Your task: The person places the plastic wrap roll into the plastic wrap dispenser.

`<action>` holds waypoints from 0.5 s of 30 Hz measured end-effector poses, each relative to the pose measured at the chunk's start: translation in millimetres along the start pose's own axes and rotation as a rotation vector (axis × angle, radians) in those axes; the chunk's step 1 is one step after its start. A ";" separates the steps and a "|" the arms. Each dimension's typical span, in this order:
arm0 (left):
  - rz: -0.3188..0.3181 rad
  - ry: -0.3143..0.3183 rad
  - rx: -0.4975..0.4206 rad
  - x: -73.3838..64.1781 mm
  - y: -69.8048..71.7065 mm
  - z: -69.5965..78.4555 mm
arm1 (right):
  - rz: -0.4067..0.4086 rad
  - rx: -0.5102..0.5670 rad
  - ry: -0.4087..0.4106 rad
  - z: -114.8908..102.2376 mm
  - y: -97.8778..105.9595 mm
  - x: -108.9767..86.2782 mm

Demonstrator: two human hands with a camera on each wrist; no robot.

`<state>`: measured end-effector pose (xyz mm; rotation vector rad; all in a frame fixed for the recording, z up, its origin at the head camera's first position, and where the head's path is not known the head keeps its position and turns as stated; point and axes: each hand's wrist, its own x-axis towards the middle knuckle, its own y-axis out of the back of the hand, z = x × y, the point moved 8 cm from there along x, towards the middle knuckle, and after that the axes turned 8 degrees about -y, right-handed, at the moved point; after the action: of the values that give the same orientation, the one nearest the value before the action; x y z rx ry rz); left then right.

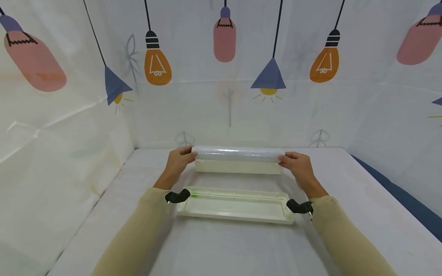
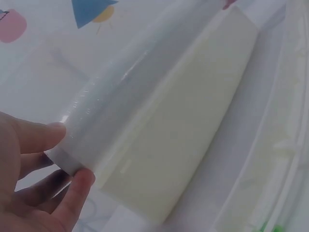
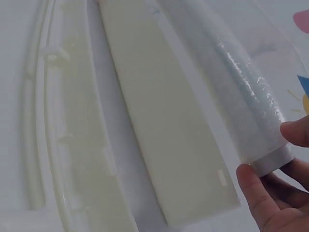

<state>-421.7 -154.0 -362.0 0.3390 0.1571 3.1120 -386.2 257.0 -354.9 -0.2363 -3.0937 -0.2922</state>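
Head view: a person's left hand and right hand are well apart, each clamped on one end of a roll of cling film. The roll is held crosswise above the table, its lower side overlapping the upper edge of a long cream box; contact between the two cannot be confirmed from here. The two-ended grip appears chosen to keep the roll level and in line with the box. Nearer the person lies a shallow cream lid, roughly parallel to the box and apart from it, with a green piece at its left end; it seems set there to be within reach. The box stands close to the table's far edge, before a printed sheet, so room behind is limited. Table surface extends to both sides and towards the person.

Left wrist view: the fingertips pinch the roll's end rim, leaving most of the film uncovered. The box's long edge runs beside the roll.

Right wrist view: the grip is matched at the pale core end, which projects past the film. A strip of table separates box and lid.
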 end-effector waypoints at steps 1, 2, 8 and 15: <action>0.004 0.012 -0.001 1.2 -0.2 -1.6 | 0.008 0.007 -0.003 1.5 0.0 1.9; 0.007 0.021 0.001 2.1 -0.5 -2.6 | 0.019 0.013 -0.010 3.4 0.2 4.2; 0.035 0.026 0.009 7.3 0.7 -9.0 | 0.068 0.050 -0.017 8.6 -2.6 15.5; 0.011 -0.006 0.025 19.4 -5.0 -8.0 | 0.098 0.047 -0.026 6.3 1.1 22.0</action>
<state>-442.4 -149.5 -366.1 0.3502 0.1954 3.1216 -407.8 262.5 -360.0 -0.3928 -3.0977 -0.2149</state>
